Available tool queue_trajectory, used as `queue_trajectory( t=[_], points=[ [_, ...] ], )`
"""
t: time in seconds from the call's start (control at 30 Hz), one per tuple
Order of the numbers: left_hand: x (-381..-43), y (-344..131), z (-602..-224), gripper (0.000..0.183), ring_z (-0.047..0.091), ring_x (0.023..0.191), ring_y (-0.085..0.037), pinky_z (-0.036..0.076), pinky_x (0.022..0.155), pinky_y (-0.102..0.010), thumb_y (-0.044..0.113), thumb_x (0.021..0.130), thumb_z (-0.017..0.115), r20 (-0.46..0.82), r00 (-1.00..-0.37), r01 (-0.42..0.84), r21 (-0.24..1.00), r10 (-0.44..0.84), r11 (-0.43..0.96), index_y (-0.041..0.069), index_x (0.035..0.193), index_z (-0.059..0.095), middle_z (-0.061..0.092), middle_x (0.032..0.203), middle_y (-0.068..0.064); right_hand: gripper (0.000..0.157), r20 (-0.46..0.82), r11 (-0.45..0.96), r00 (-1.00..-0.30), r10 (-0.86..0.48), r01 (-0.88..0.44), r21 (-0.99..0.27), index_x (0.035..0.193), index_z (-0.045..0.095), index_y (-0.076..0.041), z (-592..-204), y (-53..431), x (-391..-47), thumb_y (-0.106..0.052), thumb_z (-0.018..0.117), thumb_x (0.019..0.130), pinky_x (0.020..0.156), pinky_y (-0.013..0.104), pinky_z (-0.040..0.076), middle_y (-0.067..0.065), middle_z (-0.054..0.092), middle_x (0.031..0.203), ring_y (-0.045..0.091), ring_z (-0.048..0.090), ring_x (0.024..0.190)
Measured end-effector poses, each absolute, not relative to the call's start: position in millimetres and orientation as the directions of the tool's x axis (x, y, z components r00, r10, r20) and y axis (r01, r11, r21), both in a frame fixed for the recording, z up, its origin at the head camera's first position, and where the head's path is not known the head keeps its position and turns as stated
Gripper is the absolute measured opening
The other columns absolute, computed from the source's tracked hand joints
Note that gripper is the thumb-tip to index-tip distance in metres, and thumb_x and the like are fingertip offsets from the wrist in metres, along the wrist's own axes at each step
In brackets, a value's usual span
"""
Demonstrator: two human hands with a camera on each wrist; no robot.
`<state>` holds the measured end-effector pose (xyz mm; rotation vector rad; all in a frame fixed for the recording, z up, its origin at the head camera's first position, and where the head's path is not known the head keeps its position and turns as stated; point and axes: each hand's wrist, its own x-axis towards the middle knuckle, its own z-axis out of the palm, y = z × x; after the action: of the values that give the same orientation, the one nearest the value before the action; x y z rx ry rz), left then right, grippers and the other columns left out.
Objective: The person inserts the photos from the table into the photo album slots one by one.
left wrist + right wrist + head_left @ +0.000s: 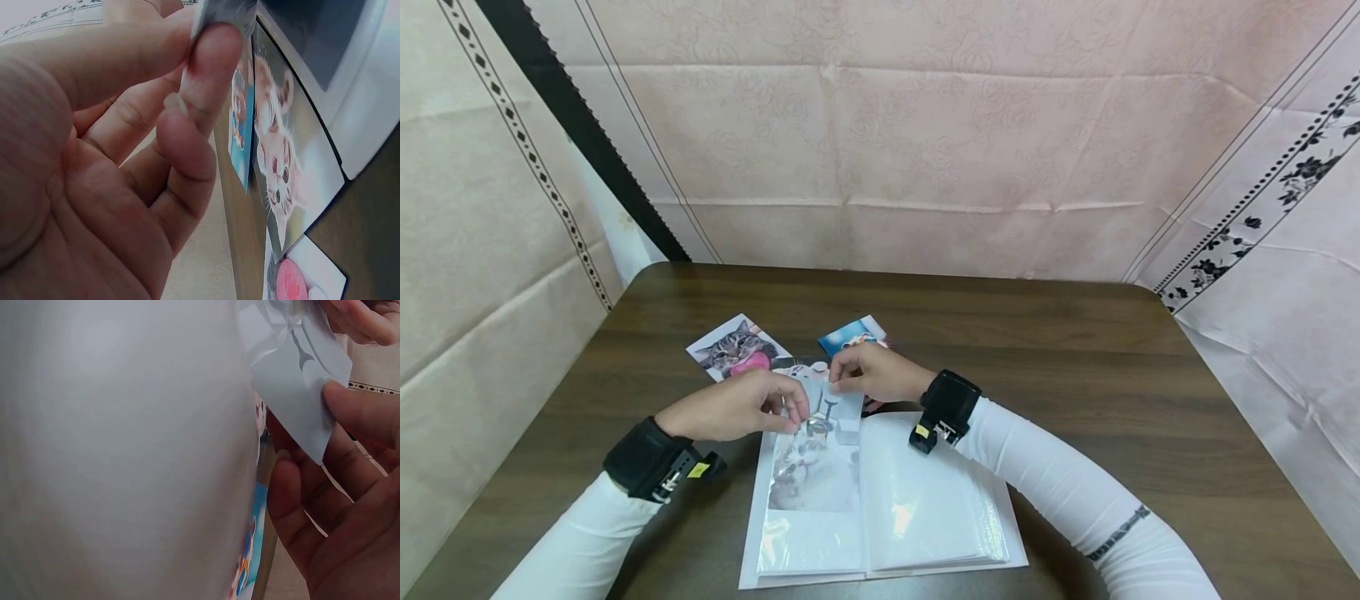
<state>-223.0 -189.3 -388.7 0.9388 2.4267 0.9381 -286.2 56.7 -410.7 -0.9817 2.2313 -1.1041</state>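
Photo [814, 483] partway in album's [928, 492] L-pg sleeve [808, 540], top end out. L hand [737, 407] grip pinches its upper L side, R hand [880, 372] grip its top R corner.

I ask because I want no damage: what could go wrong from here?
The pale photo, pinched near its corner by the right grip, might crease. It could also snag on the clear sleeve, which it is partly inside. The tabby photo near the left grip might get nudged.
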Motion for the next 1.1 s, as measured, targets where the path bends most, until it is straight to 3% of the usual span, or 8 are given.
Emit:
queue_trajectory(
  t=[0.3, 1.1],
  points=[
    [-222.8, -189.6, -389.2, 0.014, 0.057, 0.082, -0.015, 0.052, 0.073, -0.031, 0.025, 0.087, 0.069, -0.105, -0.707, 0.444, 0.704, 0.699, 0.555, 0.023, 0.100, 0.066, 0.065, 0.094, 0.010, 0.004, -0.033, 0.380, -0.579, -0.815, -0.490, -0.785, 0.091, 0.066, -0.013, -413.1, 56.1, -287.9, -0.013, 0.063, 0.091, 0.073, 0.024, 0.048, -0.002, 0.065, 0.086, 0.012, 0.056, 0.080],
    [-222.8, -189.5, -387.4, 0.015, 0.056, 0.081, -0.015, 0.051, 0.072, -0.031, 0.027, 0.086, 0.069, -0.089, -0.708, 0.459, 0.696, 0.700, 0.552, 0.024, 0.100, 0.066, 0.064, 0.094, 0.010, 0.014, -0.044, 0.386, -0.544, -0.838, -0.534, -0.752, 0.098, 0.072, -0.011, -412.1, 55.7, -283.9, -0.018, 0.062, 0.092, 0.076, 0.023, 0.048, -0.002, 0.069, 0.091, 0.010, 0.057, 0.082]
  ],
)
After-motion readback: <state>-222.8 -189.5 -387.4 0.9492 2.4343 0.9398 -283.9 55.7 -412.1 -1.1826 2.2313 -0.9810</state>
